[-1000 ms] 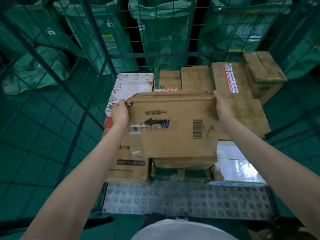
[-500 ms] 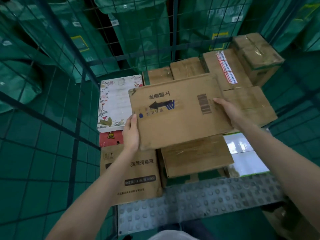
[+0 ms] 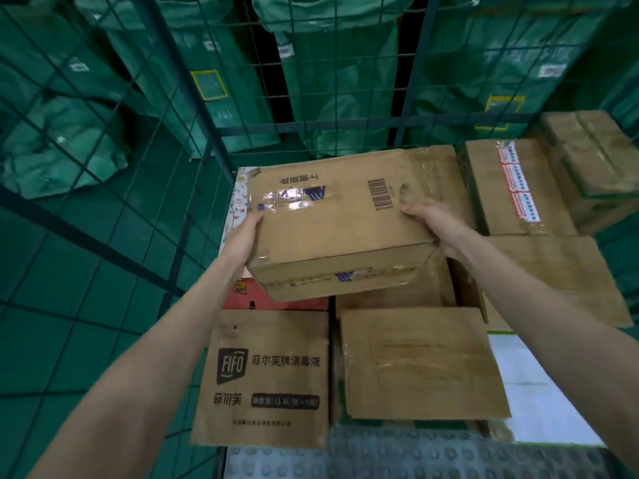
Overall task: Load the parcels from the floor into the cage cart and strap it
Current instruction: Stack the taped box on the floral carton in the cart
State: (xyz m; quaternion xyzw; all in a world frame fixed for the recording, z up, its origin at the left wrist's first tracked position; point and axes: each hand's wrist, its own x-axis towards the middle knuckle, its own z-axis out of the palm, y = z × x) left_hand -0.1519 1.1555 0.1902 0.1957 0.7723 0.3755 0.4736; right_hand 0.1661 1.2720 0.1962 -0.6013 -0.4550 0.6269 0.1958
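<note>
The person holds a cardboard box (image 3: pixel 337 223) over the back of the cage cart (image 3: pixel 221 157), one of the hands on each short end. The left hand (image 3: pixel 243 242) cups the left end, fingers curled under; the right hand (image 3: pixel 437 224) grips the right end, fingers over the top edge. The box is tilted and, I'd say, not yet set down. Under and around it, the cart's floor already carries a layer of parcels: a printed carton (image 3: pixel 266 378) in front of the box, a plain brown carton (image 3: pixel 420 363) beside that one, and a taped carton (image 3: pixel 515 188) to the right of the box. Loading looks well along. No strap is visible, so strapping seems left to do. Whether parcels remain on the floor, I cannot tell.
</note>
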